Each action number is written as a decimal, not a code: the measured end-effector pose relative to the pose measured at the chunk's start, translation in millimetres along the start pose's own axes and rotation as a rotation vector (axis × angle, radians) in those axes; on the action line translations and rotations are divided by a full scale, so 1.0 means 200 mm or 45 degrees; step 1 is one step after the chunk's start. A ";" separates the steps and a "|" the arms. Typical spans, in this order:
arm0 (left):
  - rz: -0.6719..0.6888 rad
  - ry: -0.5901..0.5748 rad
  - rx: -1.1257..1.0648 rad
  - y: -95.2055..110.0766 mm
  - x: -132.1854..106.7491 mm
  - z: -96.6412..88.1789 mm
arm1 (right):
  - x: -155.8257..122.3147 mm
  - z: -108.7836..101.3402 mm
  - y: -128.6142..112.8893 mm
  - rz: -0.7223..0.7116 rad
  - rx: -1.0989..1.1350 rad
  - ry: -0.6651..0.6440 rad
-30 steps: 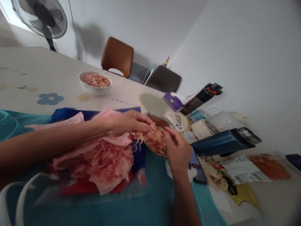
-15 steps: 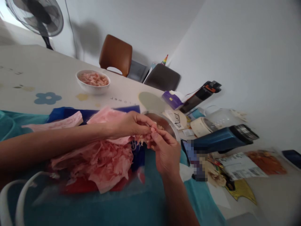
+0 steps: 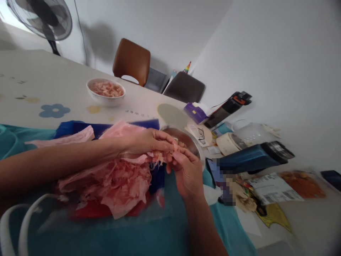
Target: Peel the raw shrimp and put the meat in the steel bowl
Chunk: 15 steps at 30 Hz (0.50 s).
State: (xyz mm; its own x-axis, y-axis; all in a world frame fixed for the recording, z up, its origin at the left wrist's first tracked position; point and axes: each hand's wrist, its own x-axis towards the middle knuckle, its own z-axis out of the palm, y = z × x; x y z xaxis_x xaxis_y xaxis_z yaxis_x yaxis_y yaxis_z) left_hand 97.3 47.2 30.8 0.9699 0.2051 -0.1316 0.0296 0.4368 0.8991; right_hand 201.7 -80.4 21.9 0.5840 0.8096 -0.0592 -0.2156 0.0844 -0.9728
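Right now, both hands meet just right of the centre of the frame. The left hand (image 3: 151, 142) reaches in from the left edge, its thumb and fingertips pinched together on a small pink piece (image 3: 175, 145). The right hand (image 3: 188, 174) comes up from the lower edge, thumb and fingers closed against that same piece. Pale shreds (image 3: 160, 156) hang between the two hands; whether they are joined to the piece cannot be told.

Just behind the fingers, a metal bowl (image 3: 198, 151) shows its curved rim, partly hidden by the hands. Left of the right hand, in the lower middle of the frame, crumpled pink sheets (image 3: 119, 186) lie heaped on a blue and red plastic bag (image 3: 157, 185), below the left forearm.

At upper left of centre, a white bowl (image 3: 106, 101) full of pinkish chunks (image 3: 106, 88) stands on the flower-printed counter (image 3: 71, 76). At right, a blue bottle (image 3: 246, 158) lies tilted in the frame, near a phone (image 3: 211, 169) partly covered by blurred squares.
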 end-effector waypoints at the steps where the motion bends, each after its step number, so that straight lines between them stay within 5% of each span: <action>1: -0.001 -0.004 -0.028 0.00 0.00 0.00 | 0.00 0.00 0.00 0.007 0.002 -0.011; 15: -0.076 0.161 0.028 0.04 0.02 0.00 | 0.02 -0.06 -0.02 -0.010 0.079 -0.008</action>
State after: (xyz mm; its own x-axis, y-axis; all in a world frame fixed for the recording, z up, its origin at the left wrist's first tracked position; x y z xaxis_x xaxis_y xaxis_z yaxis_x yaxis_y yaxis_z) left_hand 101.2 51.9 36.9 0.9281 0.2884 -0.2353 0.0930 0.4325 0.8968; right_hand 214.6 -85.4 23.1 0.5807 0.8126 -0.0502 -0.2597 0.1264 -0.9574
